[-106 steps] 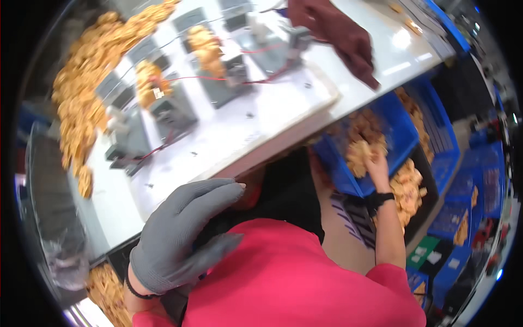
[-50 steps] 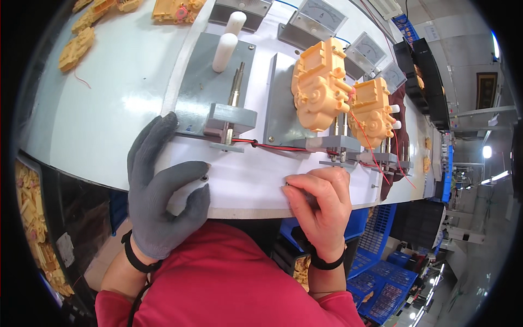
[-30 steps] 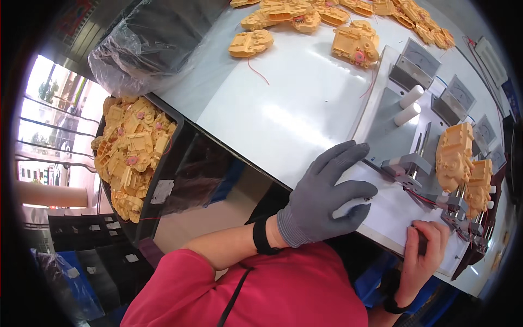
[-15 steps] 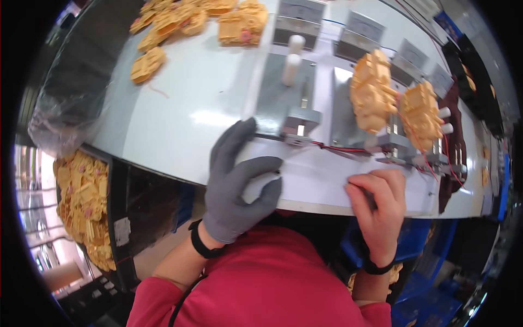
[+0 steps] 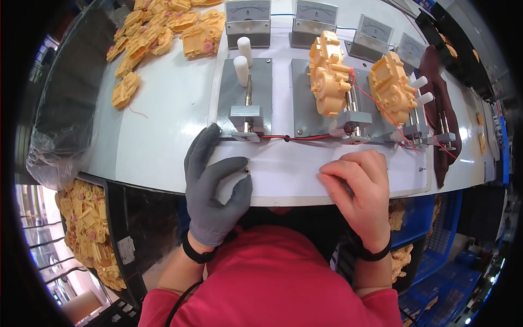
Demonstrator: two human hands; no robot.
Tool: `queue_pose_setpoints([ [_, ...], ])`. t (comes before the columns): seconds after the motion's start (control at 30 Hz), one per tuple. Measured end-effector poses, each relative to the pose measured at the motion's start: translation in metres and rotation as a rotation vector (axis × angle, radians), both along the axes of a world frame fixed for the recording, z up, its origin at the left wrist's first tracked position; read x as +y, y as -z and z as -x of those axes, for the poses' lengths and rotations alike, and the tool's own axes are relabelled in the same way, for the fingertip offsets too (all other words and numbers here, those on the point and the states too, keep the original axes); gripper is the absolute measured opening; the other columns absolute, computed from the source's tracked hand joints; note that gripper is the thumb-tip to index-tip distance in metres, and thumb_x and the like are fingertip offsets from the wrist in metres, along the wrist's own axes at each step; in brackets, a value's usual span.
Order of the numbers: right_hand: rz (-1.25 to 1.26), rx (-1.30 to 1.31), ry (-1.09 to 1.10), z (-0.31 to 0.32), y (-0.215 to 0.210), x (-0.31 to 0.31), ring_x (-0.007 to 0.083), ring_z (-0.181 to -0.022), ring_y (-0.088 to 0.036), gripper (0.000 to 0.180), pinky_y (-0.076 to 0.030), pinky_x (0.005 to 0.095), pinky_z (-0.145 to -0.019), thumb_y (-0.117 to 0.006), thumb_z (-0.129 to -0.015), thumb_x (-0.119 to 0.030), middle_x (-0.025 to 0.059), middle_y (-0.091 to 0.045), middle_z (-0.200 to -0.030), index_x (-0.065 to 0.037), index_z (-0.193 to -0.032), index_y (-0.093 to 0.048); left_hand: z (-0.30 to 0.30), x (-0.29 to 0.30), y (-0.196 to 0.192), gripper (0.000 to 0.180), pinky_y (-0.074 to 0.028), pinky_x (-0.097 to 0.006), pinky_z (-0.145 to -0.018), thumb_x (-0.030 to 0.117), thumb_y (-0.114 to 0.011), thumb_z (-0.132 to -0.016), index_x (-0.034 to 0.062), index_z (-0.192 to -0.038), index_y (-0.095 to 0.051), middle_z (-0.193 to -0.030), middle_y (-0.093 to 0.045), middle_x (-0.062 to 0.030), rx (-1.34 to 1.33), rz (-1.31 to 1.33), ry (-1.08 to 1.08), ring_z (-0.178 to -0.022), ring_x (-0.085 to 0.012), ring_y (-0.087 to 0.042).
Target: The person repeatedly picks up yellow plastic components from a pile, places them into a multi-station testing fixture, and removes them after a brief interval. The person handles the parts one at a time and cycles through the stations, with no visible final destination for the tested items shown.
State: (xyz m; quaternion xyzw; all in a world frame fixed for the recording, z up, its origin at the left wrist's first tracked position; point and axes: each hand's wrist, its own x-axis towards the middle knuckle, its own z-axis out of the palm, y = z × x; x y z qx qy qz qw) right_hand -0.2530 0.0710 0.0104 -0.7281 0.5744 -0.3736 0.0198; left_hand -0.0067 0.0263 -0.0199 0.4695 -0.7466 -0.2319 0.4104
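Observation:
My left hand (image 5: 213,188), in a grey glove, rests flat on the front edge of the white workbench (image 5: 169,136), fingers spread, holding nothing. Just beyond it stands an empty grey metal fixture (image 5: 245,101) with two white pegs. My bare right hand (image 5: 359,191) lies on the same edge with its fingers curled loosely, nothing visible in it. Beyond it a yellow plastic gearbox housing (image 5: 328,73) sits on a second fixture, and another yellow housing (image 5: 392,87) sits on a third, with red wires (image 5: 283,138) running along the fixtures' front.
Several loose yellow housings (image 5: 158,32) lie at the bench's far left. Panel meters (image 5: 248,15) line the back. A dark red cloth (image 5: 444,103) lies at the right. Bins of yellow parts (image 5: 87,229) stand below left; blue crates (image 5: 414,229) below right.
The view has swung back over the bench. Both hands stay on the front edge; the right hand was earlier down in a blue crate of yellow parts.

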Motion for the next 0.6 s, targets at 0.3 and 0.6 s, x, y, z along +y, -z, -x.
queue_pose_setpoints([
  [0.3, 0.029, 0.035, -0.029, 0.0013, 0.0024, -0.0015, 0.0222, -0.079, -0.057, 0.020, -0.041, 0.0355, -0.073, -0.082, -0.072, -0.008, 0.0006, -0.062, -0.084, -0.011, -0.086, -0.068, 0.0002, -0.0006, 0.0013, 0.030, -0.036, -0.047, -0.113, 0.006, -0.072, -0.073, 0.0074, -0.103, -0.071, -0.144, -0.047, -0.0241, 0.022, -0.030, 0.001, -0.137, -0.0404, -0.043],
  [0.6, 0.057, 0.039, -0.052, 0.0005, 0.0034, -0.0021, 0.0234, -0.076, -0.054, 0.021, -0.041, 0.0357, -0.071, -0.082, -0.070, -0.004, 0.0020, -0.059, -0.080, -0.009, -0.085, -0.068, 0.0001, -0.0006, 0.0014, 0.028, -0.037, -0.038, -0.108, 0.000, -0.067, -0.076, 0.0001, -0.104, -0.067, -0.142, -0.048, -0.0236, -0.010, 0.026, 0.021, -0.133, -0.0361, -0.049],
])
